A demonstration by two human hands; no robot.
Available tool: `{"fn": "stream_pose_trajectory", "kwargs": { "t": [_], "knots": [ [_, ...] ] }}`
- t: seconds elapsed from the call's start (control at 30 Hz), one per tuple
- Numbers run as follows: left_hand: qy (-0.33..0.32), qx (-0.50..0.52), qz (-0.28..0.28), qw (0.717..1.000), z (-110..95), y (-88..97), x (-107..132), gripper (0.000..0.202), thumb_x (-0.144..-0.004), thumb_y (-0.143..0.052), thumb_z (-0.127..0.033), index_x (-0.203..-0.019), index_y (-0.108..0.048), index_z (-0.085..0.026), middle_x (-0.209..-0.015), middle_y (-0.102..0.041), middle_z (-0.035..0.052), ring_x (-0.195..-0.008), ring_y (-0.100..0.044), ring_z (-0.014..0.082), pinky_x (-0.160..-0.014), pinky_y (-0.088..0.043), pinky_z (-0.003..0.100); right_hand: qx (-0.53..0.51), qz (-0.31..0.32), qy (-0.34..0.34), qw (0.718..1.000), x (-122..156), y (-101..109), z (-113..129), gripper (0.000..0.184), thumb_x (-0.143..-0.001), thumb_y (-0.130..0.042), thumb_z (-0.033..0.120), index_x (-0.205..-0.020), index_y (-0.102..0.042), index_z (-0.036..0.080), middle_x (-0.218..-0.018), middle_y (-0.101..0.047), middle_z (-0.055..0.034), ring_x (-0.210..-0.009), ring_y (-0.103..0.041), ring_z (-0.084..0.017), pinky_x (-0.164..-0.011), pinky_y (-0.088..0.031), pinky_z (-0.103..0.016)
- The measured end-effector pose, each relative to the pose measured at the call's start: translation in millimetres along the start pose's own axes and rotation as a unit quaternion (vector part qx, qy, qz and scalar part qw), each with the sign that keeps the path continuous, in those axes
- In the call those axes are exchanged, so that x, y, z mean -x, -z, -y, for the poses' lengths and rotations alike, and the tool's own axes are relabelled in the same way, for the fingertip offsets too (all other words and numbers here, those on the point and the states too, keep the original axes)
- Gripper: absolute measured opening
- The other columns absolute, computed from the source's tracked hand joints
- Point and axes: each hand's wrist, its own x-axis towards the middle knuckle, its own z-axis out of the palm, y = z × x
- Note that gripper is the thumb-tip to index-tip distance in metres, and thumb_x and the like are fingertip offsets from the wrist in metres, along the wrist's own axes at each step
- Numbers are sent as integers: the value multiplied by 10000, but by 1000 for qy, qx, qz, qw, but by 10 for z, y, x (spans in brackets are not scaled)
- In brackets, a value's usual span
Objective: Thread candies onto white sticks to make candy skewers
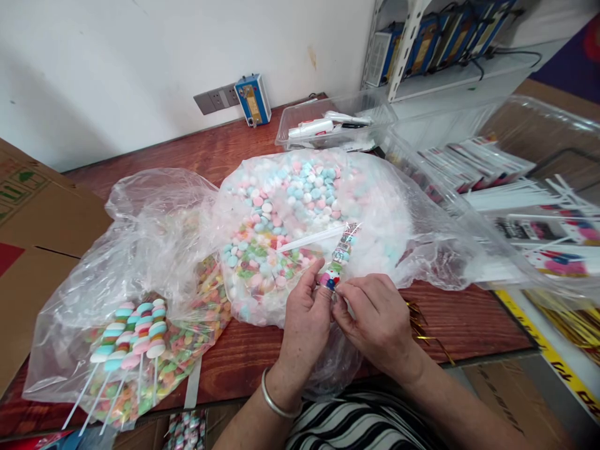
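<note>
My left hand (304, 319) and my right hand (375, 319) meet near the table's front edge, both pinched on the lower end of a small printed clear wrapper bag (341, 256). A white stick (309, 239) pokes out beside the wrapper toward the left. Behind my hands lies a large clear plastic bag of pastel candies (300, 212). To the left, a second clear bag (140, 300) holds mixed coloured candies, with several finished candy skewers (135, 344) on white sticks lying on it.
A brown cardboard box (32, 250) stands at the left. A clear plastic tray (335, 122) with white tools sits at the back. A clear bin (525, 206) with white sticks and printed wrappers is at the right. Gold twist ties (422, 325) lie by my right wrist.
</note>
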Motion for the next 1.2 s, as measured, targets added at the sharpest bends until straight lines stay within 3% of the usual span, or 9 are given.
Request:
{"fn": "stream_pose_trajectory", "kwargs": {
  "t": [0.23, 0.4, 0.63, 0.77, 0.93, 1.07, 1.2],
  "knots": [
    [63, 114, 61, 990, 35, -17, 2, 504, -842, -667, -254, -1336, -564, -274, -1041, -681, 25, -872, -608, 123, -787, -472, 228, -17, -21, -61, 998, -17, -5, -37, 78, -904, -535, 141, -855, -561, 196, -759, -651, -53, -750, -583, -197, -718, -448, -340],
    [52, 122, 44, 990, 57, -38, -13, 488, -822, -688, -285, -1295, -572, -243, -788, -598, -37, -526, -424, 37, -498, -339, 165, -16, -5, -37, 999, -17, 7, -19, 83, -893, -526, 133, -861, -586, 182, -790, -652, -77, -784, -587, -216, -742, -459, -365],
    [78, 205, 31, 975, 23, -70, -56, 368, -791, -732, -303, -1115, -599, -192, -644, -511, -72, -451, -351, 20, -428, -274, 140, -41, -18, -17, 999, -27, -4, 9, 67, -899, -535, 117, -898, -584, 163, -804, -653, -82, -775, -580, -212, -724, -460, -366],
    [144, 297, 45, 943, -25, -48, -97, 275, -775, -744, -322, -938, -586, -167, -627, -515, -57, -427, -339, 15, -346, -143, 124, -117, -20, -106, 987, 8, -33, 18, 70, -920, -547, 141, -971, -579, 178, -870, -662, -65, -815, -597, -195, -722, -467, -333],
    [198, 342, 81, 915, -29, -18, -110, 294, -785, -730, -293, -1001, -620, -126, -696, -560, -7, -518, -456, 34, -333, -199, 85, -177, 9, -198, 964, 4, -50, -8, 134, -901, -555, 161, -1019, -604, 203, -904, -646, -42, -834, -608, -186, -730, -482, -315],
    [232, 350, 90, 903, 26, -23, -102, 250, -804, -708, -282, -972, -633, -113, -720, -559, -1, -512, -459, 26, -322, -217, 78, -157, 31, -208, 965, -54, -40, -51, 108, -900, -561, 178, -987, -618, 208, -898, -655, -40, -817, -613, -187, -714, -468, -307],
    [223, 323, 87, 916, 76, -44, -102, 250, -805, -714, -329, -890, -623, -112, -646, -509, -23, -491, -429, 26, -330, -221, 81, -72, 54, -173, 981, -84, -78, -73, 116, -915, -531, 176, -855, -628, 196, -800, -653, -38, -764, -597, -193, -700, -416, -312]
  ]
}}
